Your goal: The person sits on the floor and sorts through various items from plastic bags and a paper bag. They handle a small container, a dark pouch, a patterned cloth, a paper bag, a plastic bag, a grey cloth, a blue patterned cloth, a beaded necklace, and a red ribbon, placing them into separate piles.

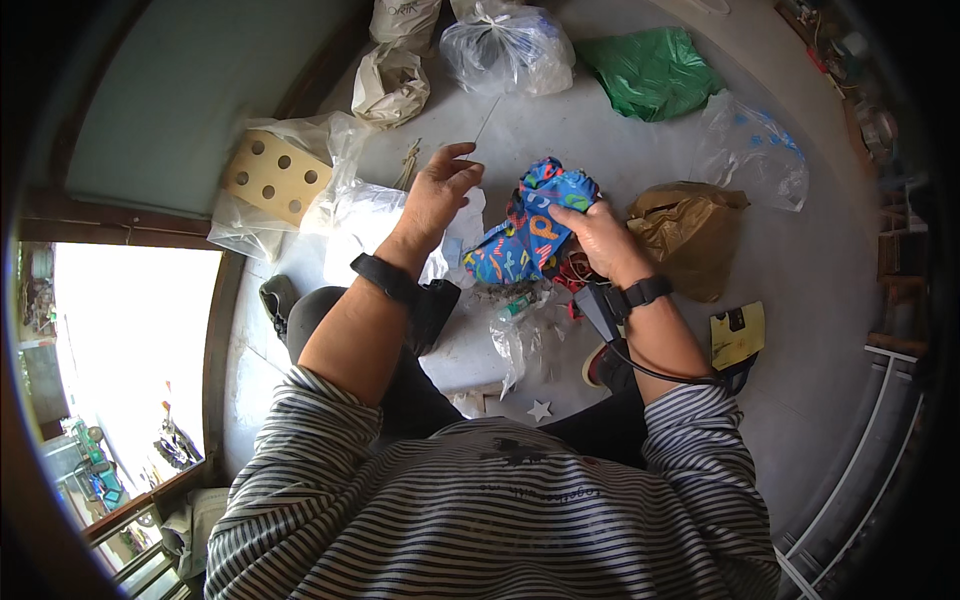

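Note:
My right hand (600,231) grips the right side of a blue cloth item (544,225) printed with colourful letters, thumb on top. My left hand (448,184) is raised to the left of the cloth, fingers bent and apart, with nothing in it. Under it and to its left lie white plastic sheeting (367,225) and a small bundle of thin sticks or cords (409,163). Close below the cloth, on the floor, are red stringy material (574,271), dark debris, a small green-and-white item (517,306) and crumpled clear plastic (510,341).
Around the floor stand a tan board with round holes (274,180), a beige bag (390,86), a tied clear bag (506,52), a green bag (652,73), a clear bag with blue print (754,150), a brown bag (686,232) and a yellow packet (735,337).

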Tool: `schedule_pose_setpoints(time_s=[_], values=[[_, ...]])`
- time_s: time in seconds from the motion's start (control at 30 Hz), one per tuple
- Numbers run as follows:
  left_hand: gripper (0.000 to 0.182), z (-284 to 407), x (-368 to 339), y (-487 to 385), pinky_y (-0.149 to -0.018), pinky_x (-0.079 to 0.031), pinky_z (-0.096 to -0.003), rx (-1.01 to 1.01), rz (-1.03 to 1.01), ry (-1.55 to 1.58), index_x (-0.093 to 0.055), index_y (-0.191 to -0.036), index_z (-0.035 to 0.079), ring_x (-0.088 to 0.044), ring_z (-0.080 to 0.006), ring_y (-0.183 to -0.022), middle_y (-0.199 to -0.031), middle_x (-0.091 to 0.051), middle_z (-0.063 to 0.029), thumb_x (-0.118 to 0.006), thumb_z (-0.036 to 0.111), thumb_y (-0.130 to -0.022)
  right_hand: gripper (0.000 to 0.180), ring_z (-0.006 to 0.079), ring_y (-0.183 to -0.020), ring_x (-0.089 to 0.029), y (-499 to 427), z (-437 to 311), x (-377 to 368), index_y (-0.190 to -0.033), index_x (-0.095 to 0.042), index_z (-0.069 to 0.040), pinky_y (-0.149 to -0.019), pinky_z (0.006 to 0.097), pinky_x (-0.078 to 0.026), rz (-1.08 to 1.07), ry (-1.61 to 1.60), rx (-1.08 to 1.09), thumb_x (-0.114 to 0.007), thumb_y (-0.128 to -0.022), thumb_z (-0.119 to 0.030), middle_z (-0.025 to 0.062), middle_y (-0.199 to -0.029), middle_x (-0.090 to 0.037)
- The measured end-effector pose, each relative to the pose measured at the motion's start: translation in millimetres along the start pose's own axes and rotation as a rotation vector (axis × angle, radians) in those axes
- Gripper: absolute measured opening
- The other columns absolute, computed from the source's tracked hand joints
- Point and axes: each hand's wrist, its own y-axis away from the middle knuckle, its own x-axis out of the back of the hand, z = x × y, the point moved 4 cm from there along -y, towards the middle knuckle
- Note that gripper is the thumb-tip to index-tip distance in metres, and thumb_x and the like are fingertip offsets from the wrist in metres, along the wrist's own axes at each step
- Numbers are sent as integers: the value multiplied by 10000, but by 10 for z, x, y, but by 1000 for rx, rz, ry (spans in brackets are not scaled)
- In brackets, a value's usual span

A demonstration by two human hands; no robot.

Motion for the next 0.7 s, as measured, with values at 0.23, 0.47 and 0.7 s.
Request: schedule_pose_setpoints(time_s=[0.23, 0.47, 0.7], values=[[511, -1095, 225, -57, -953, -385, -499, 231, -47, -1153, -532, -1231, 206, -387, -408, -1200, -1272, -400, -202, -652, 321, -748, 374, 242, -1016, -580, 19, -30, 174, -1192, -520, -31, -888, 417, -468, -102, -526, -117, -509, -830, -126, 96, -1129, -599], [841, -1318, 289, -173, -931, -409, -455, 354, 198, -1030, -309, -1322, 28, -416, -397, -1184, -1274, -385, -213, -677, 483, -719, 464, 275, -1050, -567, 104, -94, 269, -1213, -507, -16, -960, 408, -426, -187, -682, -105, -479, -765, -133, 128, -1167, -584], [731, -1458, 314, -109, -887, -451, -448, 427, 241, -1107, -353, -1245, 31, -530, -353, -1090, -1219, -448, -186, -722, 352, -701, 461, 274, -1066, -557, 118, -128, 500, -1196, -519, -2, -980, 402, -408, 63, -632, -11, -494, -750, -118, 133, -1171, -581]])
